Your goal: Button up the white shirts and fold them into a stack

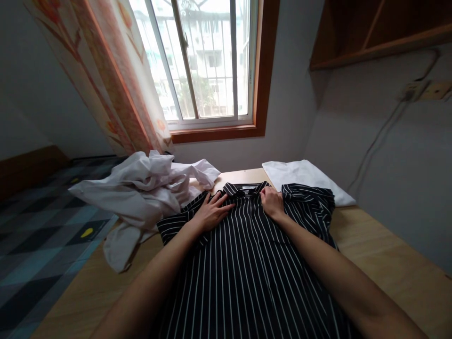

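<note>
A black shirt with white stripes (243,263) lies spread on the wooden table, its collar (231,189) toward the window and its lower part running out of view at the bottom. My left hand (212,211) rests flat on the shirt just left of the collar, fingers spread. At the collar's right side, my right hand (271,201) has its fingers curled closed on the edge of the cloth. The shirt's right sleeve (310,200) lies bunched beyond my right wrist.
Crumpled white cloth (151,183) is heaped at the table's left, overhanging toward a checked bed (31,240). Folded white cloth (300,174) lies at the far right of the table (374,254). Behind are a window (208,61) and curtain (116,70); a shelf (381,49) hangs upper right.
</note>
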`<action>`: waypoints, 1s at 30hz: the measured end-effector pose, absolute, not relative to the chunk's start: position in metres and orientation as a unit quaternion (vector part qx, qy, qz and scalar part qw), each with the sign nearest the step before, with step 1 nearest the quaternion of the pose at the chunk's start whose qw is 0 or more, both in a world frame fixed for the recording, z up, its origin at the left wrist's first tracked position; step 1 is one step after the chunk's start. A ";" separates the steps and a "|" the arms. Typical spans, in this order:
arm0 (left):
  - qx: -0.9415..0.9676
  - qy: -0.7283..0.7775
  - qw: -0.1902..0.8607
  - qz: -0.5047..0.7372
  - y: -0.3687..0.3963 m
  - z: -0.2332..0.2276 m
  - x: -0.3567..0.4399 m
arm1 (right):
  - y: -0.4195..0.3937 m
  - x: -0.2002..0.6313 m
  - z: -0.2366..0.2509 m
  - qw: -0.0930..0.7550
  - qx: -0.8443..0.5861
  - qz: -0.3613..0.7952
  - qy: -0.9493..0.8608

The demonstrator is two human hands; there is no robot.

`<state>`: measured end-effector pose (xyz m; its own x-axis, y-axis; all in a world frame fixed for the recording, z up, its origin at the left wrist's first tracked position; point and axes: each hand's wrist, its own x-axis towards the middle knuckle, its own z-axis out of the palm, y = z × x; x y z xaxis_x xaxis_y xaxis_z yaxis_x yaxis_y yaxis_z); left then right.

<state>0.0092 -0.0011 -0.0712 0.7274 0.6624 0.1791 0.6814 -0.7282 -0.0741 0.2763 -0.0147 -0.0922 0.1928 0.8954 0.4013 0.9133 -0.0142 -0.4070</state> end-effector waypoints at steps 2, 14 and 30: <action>-0.935 -0.334 0.095 -0.074 0.004 -0.068 0.004 | -0.012 0.278 -0.092 0.319 -0.712 -0.035 -0.625; -0.805 -0.527 -0.093 -0.256 -0.025 -0.041 0.100 | -0.009 0.275 -0.100 0.441 -0.612 -0.073 -0.652; -0.711 -0.463 -0.281 -0.449 -0.004 -0.076 0.118 | -0.017 0.272 -0.097 0.557 -0.511 -0.037 -0.654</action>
